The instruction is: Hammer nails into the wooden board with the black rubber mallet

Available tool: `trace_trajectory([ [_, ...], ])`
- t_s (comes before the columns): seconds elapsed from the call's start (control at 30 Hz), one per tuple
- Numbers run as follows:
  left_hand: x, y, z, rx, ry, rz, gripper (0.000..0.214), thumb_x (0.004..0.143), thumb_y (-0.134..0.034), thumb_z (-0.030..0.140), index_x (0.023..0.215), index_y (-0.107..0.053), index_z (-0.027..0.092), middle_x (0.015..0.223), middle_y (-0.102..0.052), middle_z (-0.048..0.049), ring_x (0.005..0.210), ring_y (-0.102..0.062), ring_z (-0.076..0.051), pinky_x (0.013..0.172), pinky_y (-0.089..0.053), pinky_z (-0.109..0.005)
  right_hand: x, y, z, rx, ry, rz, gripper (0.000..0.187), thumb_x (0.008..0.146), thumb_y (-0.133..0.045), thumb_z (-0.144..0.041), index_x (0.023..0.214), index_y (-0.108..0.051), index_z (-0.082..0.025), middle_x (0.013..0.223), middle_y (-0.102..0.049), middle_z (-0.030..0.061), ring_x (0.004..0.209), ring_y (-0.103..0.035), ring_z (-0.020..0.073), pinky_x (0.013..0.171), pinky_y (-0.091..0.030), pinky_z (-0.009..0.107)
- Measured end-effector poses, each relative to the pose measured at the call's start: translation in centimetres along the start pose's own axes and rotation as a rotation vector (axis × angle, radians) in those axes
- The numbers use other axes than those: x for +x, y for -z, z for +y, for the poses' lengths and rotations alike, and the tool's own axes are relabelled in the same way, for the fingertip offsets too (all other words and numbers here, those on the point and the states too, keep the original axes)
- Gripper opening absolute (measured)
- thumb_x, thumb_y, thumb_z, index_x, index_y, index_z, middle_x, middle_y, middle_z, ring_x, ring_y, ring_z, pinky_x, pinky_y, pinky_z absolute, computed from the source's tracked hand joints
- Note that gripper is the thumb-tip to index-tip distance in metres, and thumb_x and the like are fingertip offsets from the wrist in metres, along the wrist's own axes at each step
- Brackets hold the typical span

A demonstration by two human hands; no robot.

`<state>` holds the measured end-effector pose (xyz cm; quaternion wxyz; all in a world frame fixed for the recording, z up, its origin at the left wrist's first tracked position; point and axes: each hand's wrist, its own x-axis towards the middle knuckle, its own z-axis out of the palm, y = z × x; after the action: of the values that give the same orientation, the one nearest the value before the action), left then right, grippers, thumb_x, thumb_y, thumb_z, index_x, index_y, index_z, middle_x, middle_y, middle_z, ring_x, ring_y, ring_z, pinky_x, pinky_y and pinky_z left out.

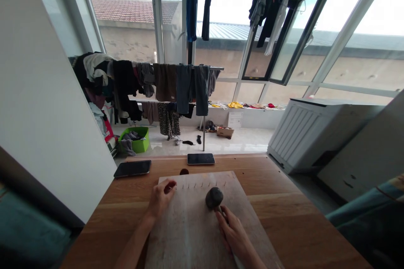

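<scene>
A wooden board [189, 227] lies on the table, with a row of several thin nails [195, 185] standing upright near its far edge. My left hand [162, 195] is at the left end of that row, thumb and fingertips pinched together; whatever is between them is too small to make out. In my right hand [232, 227] is a rubber mallet [214, 198], gripped by its handle. The mallet's dark round head is over the board, nearer to me than the nails. Part of the handle is hidden by my fingers.
On the wooden table [277, 201], a phone [200, 159] lies beyond the board and a dark phone [132, 168] at the left. A small dark round object [184, 171] touches or sits near the board's far edge. Past the table stand a laundry rack [189, 67] and a green basket [142, 141].
</scene>
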<state>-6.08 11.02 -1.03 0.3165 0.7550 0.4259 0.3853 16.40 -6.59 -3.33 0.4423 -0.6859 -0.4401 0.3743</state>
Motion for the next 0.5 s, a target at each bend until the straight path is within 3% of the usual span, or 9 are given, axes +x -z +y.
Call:
trace_trajectory([
  [0.3, -0.4, -0.2, 0.1, 0.048, -0.041, -0.013, 0.016, 0.083, -0.056, 0.032, 0.083, -0.068, 0.021, 0.081, -0.074, -0.0014, 0.073, -0.069, -0.017, 0.071, -0.056, -0.027, -0.4, 0.0, -0.4, 0.043, -0.004, -0.040, 0.050, 0.088, -0.042, -0.067, 0.095, -0.056, -0.020, 0.052, -0.047, -0.0072, 0.033, -0.039, 0.0079, 0.033, -0.031, 0.019],
  [0.5, -0.4, -0.2, -0.4, 0.035, -0.010, 0.003, 0.019, 0.080, -0.059, 0.032, 0.094, -0.066, 0.021, 0.082, -0.074, -0.0007, 0.070, -0.068, -0.016, 0.068, -0.056, -0.027, 0.3, -2.1, -3.1, 0.129, 0.032, -0.161, 0.043, 0.089, -0.043, -0.064, 0.090, -0.050, -0.021, 0.052, -0.038, -0.0115, 0.028, -0.032, 0.0043, 0.026, -0.025, 0.015],
])
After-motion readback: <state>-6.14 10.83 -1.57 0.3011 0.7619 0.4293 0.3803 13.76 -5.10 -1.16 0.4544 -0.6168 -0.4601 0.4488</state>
